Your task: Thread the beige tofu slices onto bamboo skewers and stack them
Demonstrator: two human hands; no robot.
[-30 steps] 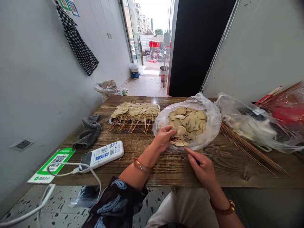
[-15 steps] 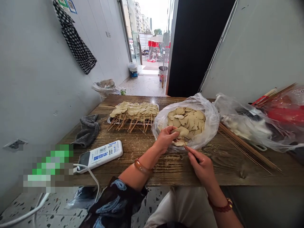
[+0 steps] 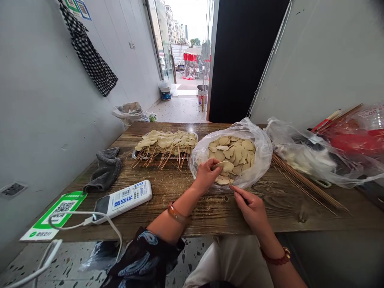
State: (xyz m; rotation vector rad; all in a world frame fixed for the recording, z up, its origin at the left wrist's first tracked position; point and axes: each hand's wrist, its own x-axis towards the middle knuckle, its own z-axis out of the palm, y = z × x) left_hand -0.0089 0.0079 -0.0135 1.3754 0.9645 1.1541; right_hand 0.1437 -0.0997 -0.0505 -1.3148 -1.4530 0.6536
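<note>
A clear plastic bag stands open on the wooden table, filled with thin, round, pale beige slices of food. At its near edge, my left hand pinches one flat slice between thumb and fingers. My right hand, just to the right and nearer to me, grips a thin bamboo skewer whose upper part points at the slices. Whether its tip pierces a slice is hard to make out. Left of the bag, a tray holds stacked skewered slices, their sticks facing me.
Loose bamboo skewers lie right of the bag, beside plastic bags. On the left are a grey cloth, a white power bank with a cable, and a green QR card. The wooden table ends near my lap.
The whole view has shifted slightly, so everything sits a little further left. Both hands keep nearly the same pose at the bag's near edge, holding the slice and the skewer.
</note>
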